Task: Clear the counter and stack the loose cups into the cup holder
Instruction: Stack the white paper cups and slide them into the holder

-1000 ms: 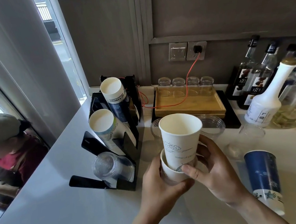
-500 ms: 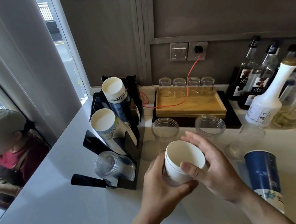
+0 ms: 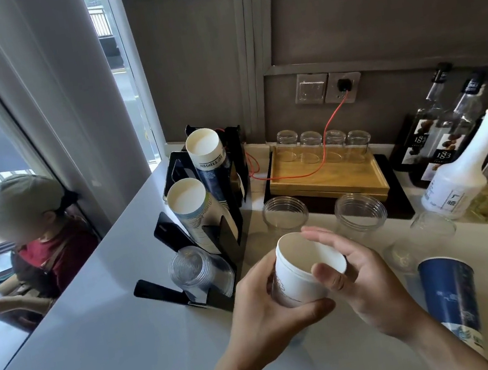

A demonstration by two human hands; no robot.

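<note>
Both hands hold nested white paper cups [image 3: 301, 274] above the counter [image 3: 108, 347], tilted with the mouth up and right. My left hand [image 3: 271, 310] wraps the side and bottom. My right hand [image 3: 361, 281] touches the rim with thumb and fingers. The black cup holder [image 3: 229, 241] stands to the left with two paper cup stacks [image 3: 191, 211] and a clear plastic cup stack [image 3: 197, 271] lying in it. A blue paper cup [image 3: 451, 296] stands at the right. Two clear plastic cups [image 3: 285, 216] [image 3: 361, 213] stand behind my hands.
A wooden tray [image 3: 327, 178] with several small glasses sits at the back, a red cable running over it. Syrup bottles [image 3: 461, 165] crowd the back right. More clear cups [image 3: 432, 223] lie near them. A person in a cap [image 3: 23, 224] sits beyond the counter's left edge.
The upper white cup was pushed down fully into the lower one. The nested cups then tilted and rose slightly, with my right hand staying at the rim.
</note>
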